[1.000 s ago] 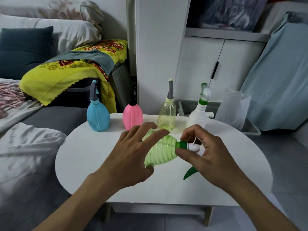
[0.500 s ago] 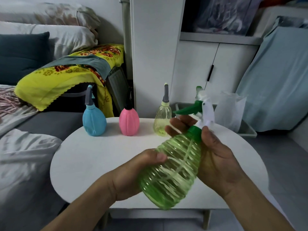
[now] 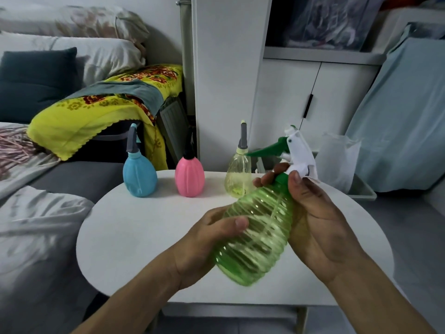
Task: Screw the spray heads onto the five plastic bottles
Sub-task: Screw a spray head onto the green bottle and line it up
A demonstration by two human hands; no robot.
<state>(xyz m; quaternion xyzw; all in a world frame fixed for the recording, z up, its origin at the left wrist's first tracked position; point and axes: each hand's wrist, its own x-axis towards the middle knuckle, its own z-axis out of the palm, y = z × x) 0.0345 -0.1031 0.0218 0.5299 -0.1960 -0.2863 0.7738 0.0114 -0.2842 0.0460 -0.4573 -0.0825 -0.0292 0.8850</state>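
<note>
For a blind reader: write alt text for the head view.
Both hands hold a green ribbed bottle tilted above a white round table, right hand at its collar. Behind stand blue, pink and yellow bottles.

Bare forearms, no sleeves, no jewellery

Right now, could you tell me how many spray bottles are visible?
4: blue bottle, pink bottle and yellow bottle standing on the table; green bottle held in both hands. A fifth may be hidden.

White oval desk. Along its far edge stand blue bottle, pink bottle, pale yellow bottle, upright.
</note>
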